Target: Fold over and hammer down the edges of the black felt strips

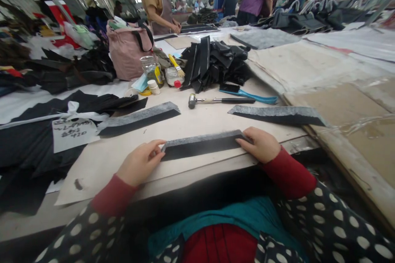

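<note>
A long black and grey fabric strip (202, 144) lies flat near the front edge of the board-covered table (191, 121). My left hand (140, 162) pinches the strip's left end with fingers closed on it. My right hand (262, 144) presses and grips the strip's right end. Two more strips of the same kind lie farther back, one at the left (138, 118) and one at the right (277, 114). A hammer (219, 100) lies between them, beyond the held strip.
A blue brush (247, 93) and a pile of black pieces (216, 63) sit behind the hammer. Jars, a glue brush (176, 65) and a pink bag (126, 49) stand at the back left. Black fabric with a paper tag (72, 131) lies left. Two people work at the far end.
</note>
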`<state>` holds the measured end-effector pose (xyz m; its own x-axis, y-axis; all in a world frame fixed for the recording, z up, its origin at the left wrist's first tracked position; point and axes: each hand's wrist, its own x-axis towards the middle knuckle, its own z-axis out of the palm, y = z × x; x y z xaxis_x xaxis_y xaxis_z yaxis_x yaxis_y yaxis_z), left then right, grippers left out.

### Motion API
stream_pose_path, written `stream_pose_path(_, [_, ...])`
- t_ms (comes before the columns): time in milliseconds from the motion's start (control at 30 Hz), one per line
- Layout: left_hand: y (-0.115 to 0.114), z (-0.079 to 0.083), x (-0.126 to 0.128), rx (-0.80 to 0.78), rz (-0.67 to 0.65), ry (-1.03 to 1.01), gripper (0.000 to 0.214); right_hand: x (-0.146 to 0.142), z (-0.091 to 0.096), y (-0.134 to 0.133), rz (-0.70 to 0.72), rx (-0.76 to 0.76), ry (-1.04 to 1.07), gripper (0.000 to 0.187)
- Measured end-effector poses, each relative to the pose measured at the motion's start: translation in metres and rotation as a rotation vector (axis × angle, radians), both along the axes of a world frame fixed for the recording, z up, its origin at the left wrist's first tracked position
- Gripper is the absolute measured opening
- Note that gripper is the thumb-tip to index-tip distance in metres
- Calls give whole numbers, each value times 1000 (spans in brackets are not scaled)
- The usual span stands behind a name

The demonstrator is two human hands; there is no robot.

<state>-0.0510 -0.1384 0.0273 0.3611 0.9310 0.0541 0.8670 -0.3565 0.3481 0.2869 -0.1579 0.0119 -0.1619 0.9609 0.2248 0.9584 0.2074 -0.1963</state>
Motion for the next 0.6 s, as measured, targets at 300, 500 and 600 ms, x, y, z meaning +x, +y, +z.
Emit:
stream_pose_path(300, [1, 2, 1, 53, -89, -20, 28, 0, 0, 0, -2, 58, -83, 23])
stream_pose_path(500, [9, 6, -1, -7, -280, -20, 24, 8, -3, -7, 15, 176, -19, 29])
stream_pose_path(600, [14, 5, -7, -37, -324, -12, 26, 13, -8, -10, 79, 135, 27, 22])
